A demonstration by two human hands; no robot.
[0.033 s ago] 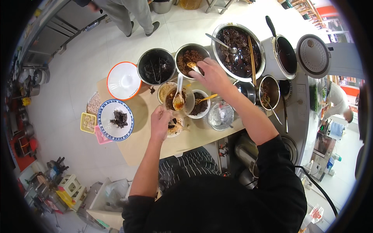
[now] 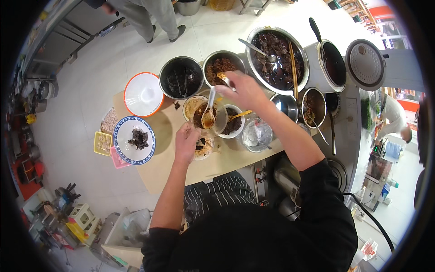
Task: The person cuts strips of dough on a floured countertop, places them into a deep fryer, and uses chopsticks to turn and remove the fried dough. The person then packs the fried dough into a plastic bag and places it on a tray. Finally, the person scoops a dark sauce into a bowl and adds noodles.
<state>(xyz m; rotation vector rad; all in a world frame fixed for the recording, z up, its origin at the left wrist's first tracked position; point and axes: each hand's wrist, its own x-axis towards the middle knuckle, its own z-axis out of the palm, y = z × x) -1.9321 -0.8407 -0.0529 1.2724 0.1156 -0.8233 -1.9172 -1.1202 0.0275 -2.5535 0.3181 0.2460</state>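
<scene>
My left hand [image 2: 186, 141] is closed on the near rim of a clear plastic bowl [image 2: 220, 121], held above the table. A white spoon [image 2: 208, 119] with dark red-brown sauce on it leans inside that bowl. My right hand [image 2: 247, 90] grips another white spoon [image 2: 222, 76], its scoop loaded with orange-brown food. That spoon hangs over the near right part of a metal pot [image 2: 212, 84] holding crumbly brown food [image 2: 221, 66]. Below the clear bowl are a white bowl of dark food [image 2: 233, 127] with a yellow spoon [image 2: 242, 114], and a sauce-smeared bowl [image 2: 206, 152].
A dark pot with tongs [image 2: 181, 78], a large basin of dark food [image 2: 272, 84] and a cooker [image 2: 337, 81] line the far side. On the left are an orange-rimmed bowl [image 2: 144, 93] and a blue-patterned plate [image 2: 123, 147]. A person [image 2: 149, 18] stands beyond the table.
My right hand and its spoon have shifted slightly toward me. My left hand still holds the clear bowl in nearly the same place.
</scene>
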